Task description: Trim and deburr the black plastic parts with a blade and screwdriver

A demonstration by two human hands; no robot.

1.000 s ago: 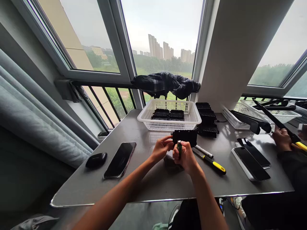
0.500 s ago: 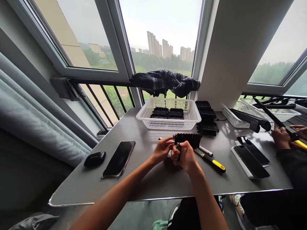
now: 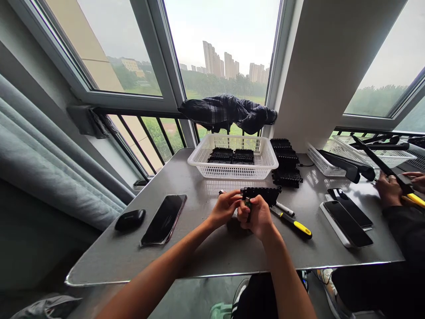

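With left hand [image 3: 224,208] pinched on black part [image 3: 263,193] and right hand [image 3: 260,213] closed around green lighter [image 3: 248,203], hold part steady.

bare forearms [image 3: 287,270], black clothing [image 3: 259,299] over the legs

Small assembly workroom by the look of it, maybe upper floor. Grey table [image 3: 99,261] across lower frame works as bench. White basket [image 3: 232,172] at center holds matching black ribbed parts [image 3: 244,156]; more stacked just right of it. More white baskets [image 3: 327,165] at right edge with long black pieces. Yellow-black tool [image 3: 301,229] lower right of center. Co-worker's hand [image 3: 389,190] far right on same table, so shared station. Residential-type shell: big windows [image 3: 226,26] up top, railing [image 3: 157,135], grey curtain [image 3: 49,155] left, tower blocks [image 3: 214,60] outside.
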